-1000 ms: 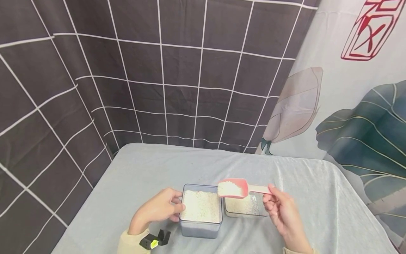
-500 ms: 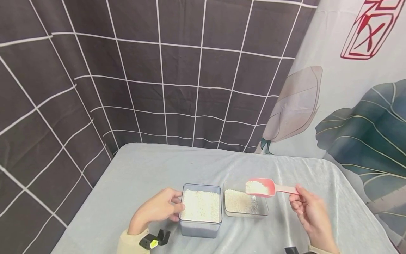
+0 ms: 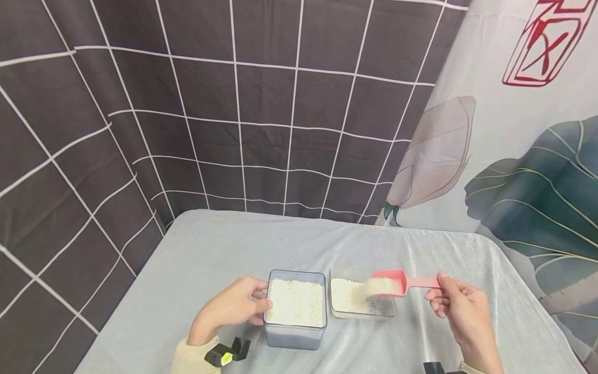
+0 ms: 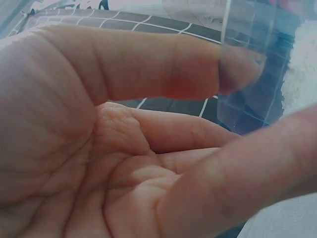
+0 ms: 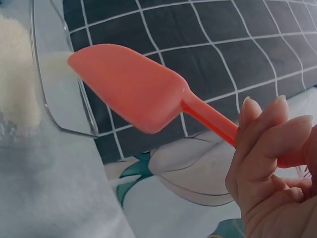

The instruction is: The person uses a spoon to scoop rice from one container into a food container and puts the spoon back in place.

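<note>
Right now I'd watch the pink scoop (image 3: 400,284) closest: it sits over the right part of the clear box (image 3: 362,315), and pale grains (image 3: 379,286) blur at its mouth, apparently pouring. My right grip (image 3: 464,306) pinches it by the end of the handle (image 3: 422,282), so a small twist of the wrist could, I judge, swing the mouth off line. If it drifted right or tipped too quickly, grains might miss the box and scatter over the counter (image 3: 252,244). Dipping low, it could also knock the box's edge; I can't tell whether they touch.

My left grip (image 3: 233,306) has thumb and fingers on the left wall of the blue box (image 3: 295,338), holding it. That box looks filled close to its rim, so a jolt there could spill it.

As for direction, the scoop's long axis runs almost straight left to right, mouth pointing left, handle right.
</note>
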{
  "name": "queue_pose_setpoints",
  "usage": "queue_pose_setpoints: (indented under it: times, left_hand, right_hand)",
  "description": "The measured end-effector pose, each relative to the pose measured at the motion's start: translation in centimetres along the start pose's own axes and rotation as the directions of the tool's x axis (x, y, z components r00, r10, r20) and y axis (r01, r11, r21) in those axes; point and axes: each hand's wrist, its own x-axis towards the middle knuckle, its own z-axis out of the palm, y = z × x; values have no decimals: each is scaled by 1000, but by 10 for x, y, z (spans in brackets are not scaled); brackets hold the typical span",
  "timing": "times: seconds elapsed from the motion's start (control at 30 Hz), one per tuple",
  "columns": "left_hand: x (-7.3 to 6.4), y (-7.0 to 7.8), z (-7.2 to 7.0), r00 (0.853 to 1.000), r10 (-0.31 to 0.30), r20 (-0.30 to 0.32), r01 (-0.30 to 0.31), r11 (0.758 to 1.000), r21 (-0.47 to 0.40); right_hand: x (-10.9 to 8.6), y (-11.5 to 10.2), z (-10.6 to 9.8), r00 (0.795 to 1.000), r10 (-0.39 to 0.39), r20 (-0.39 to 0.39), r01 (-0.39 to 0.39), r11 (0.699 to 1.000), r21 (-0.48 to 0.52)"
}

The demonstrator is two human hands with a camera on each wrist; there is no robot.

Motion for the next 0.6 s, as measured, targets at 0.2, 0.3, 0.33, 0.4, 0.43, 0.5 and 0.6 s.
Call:
queue_pose_setpoints:
  times: [0.2, 0.3, 0.33, 0.4, 0.43, 0.5, 0.6]
  left_hand:
    - [-1, 1, 0, 1000, 4, 2, -4, 1000, -5]
    - [-1, 1, 0, 1000, 7, 5, -7, 1000, -6]
    - [-1, 2, 0, 1000, 9, 6, -9, 1000, -7]
    - [0, 2, 0, 1000, 12, 9, -12, 1000, -9]
    - [0, 1, 0, 1000, 14, 11, -13, 1000, -11]
    - [0, 1, 0, 1000, 15, 12, -15, 1000, -12]
    - [0, 1, 0, 1000, 14, 9, -14, 1000, -11]
  right_hand:
    - [-6, -8, 7, 990, -74, -122, 55, 987, -149]
    - [-10, -13, 12, 975, -120, -186, 70, 964, -255]
    - [-11, -15, 14, 970, -143, -195, 81, 952, -295]
    - [-14, -17, 17, 960, -194, -201, 107, 920, -376]
    - [-15, -19, 18, 956, -218, -198, 124, 907, -402]
    - [-17, -21, 21, 950, -252, -184, 152, 888, -434]
    - [-20, -23, 24, 949, -259, -179, 174, 906, -385]
